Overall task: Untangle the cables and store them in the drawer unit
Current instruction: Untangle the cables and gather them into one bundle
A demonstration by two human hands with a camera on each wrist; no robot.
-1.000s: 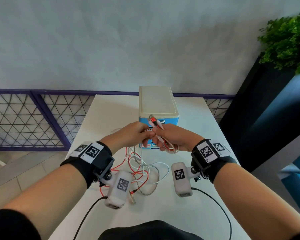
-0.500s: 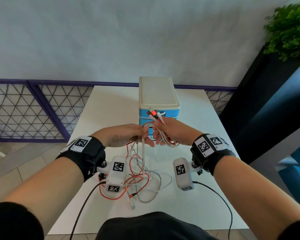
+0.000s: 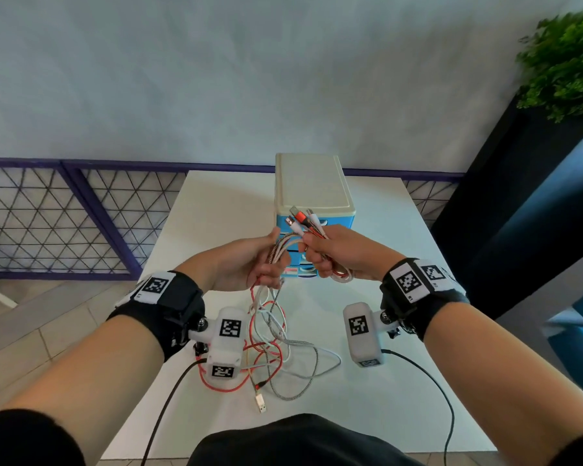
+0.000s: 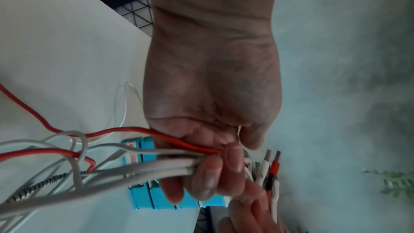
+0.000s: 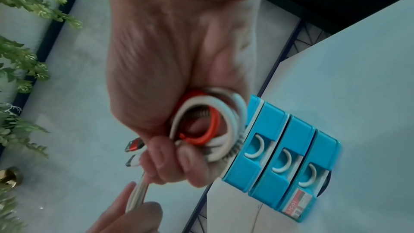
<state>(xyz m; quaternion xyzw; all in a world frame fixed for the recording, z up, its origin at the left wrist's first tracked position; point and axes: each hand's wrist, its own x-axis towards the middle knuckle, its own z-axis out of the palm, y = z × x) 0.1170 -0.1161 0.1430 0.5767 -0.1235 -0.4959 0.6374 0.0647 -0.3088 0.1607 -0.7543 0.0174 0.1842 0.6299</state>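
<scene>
The right hand (image 3: 342, 253) is curled tight round a small coil of cables (image 5: 208, 121), red, white and braided loops bunched in the palm, with the plug ends (image 3: 303, 222) sticking up past the knuckles; the left hand (image 3: 246, 264) pinches the same strands (image 4: 170, 162) just beside it, fingers closed over them, feeding them toward the coil; below both hands the rest of the cables (image 3: 276, 358) hangs down and lies in loose, crossed loops on the white table (image 3: 216, 203). The drawer unit (image 3: 312, 183) stands just behind the hands at the far middle of the table; its blue drawers (image 5: 282, 157) all look pushed in.

The main risk, as I judge it, is that the strands are being wound together while the slack below is not yet separated; pulling more length up could draw the crossings into a tighter knot instead of freeing them. The loose plug (image 3: 260, 403) near the table's front edge could snag in a loop or swing off the edge as the slack lifts. The coil is springy; if the right hand eases its hold to reach for a drawer handle, the loops may burst apart. With both hands occupied, no drawer is open to receive the bundle, and the light unit might slide if a drawer is tugged one-handed.
</scene>
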